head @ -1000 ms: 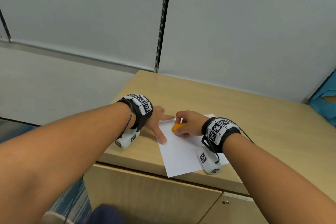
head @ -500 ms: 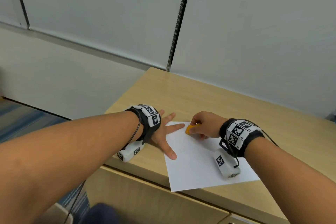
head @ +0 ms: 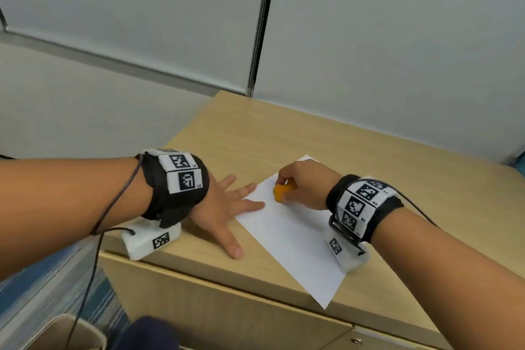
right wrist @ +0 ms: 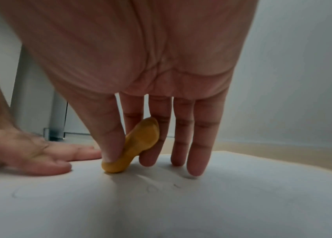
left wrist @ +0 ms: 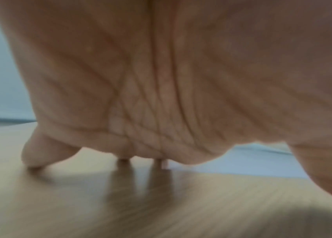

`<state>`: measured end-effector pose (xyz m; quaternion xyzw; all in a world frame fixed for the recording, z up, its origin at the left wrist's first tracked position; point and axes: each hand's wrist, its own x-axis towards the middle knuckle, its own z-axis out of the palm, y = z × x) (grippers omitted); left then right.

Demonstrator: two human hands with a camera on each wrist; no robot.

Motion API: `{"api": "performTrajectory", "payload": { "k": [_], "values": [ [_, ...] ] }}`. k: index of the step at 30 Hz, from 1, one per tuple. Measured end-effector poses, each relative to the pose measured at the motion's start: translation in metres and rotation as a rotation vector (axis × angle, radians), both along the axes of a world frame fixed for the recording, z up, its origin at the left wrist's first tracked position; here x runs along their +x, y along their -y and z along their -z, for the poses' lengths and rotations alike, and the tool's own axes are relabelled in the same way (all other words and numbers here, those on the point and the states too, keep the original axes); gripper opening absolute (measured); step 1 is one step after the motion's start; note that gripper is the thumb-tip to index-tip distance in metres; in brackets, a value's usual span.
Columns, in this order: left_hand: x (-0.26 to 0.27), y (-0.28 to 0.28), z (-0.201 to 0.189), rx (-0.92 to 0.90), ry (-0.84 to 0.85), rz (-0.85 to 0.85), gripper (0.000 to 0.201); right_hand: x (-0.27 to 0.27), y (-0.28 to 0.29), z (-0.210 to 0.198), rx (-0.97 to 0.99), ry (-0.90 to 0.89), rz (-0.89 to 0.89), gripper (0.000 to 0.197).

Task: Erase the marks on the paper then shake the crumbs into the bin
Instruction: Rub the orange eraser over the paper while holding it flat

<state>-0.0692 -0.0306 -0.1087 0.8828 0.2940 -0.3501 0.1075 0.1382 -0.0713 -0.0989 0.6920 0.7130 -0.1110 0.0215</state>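
A white sheet of paper [head: 292,233] lies slanted on the wooden cabinet top [head: 284,134], one corner past the front edge. My right hand [head: 298,185] pinches an orange eraser [head: 281,192] between thumb and fingers, its lower end on the paper [right wrist: 181,201]. In the right wrist view the eraser [right wrist: 138,146] stands tilted, with faint pencil marks [right wrist: 153,188] in front of it. My left hand [head: 230,207] lies flat with spread fingers, fingertips on the paper's left edge. The left wrist view shows the palm [left wrist: 171,80] above the wood.
A bin's pale rim [head: 71,329] shows at the bottom left, below the cabinet's front edge. Grey wall panels stand behind the cabinet. A cabinet door knob [head: 355,340] is at the lower right. A cable hangs from my left wristband.
The view has swung left and the paper now appears more slanted. The right hand keeps the eraser on the paper near its far left edge; the left hand still holds the sheet down.
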Motion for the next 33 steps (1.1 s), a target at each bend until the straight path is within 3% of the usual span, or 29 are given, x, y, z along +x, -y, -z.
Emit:
{"api": "performTrajectory", "payload": {
  "k": [7,13,21,30,33],
  "values": [
    [0.010,-0.019,-0.015,-0.007,0.207,0.018,0.114,-0.002,0.007,0.005,0.010,0.009,-0.094,0.022],
    [0.024,-0.031,0.003,0.072,0.105,0.017,0.121,0.003,0.014,0.014,0.060,-0.076,-0.076,0.017],
    [0.025,-0.031,0.014,0.088,0.101,-0.004,0.124,-0.008,0.007,0.002,-0.038,0.089,-0.150,0.027],
    [0.027,-0.036,0.018,0.106,0.076,0.019,0.121,-0.042,0.023,-0.001,-0.099,0.109,-0.272,0.036],
    [0.027,-0.037,0.021,0.110,0.086,0.014,0.125,-0.036,0.014,-0.007,-0.106,0.164,-0.224,0.036]
  ]
}}
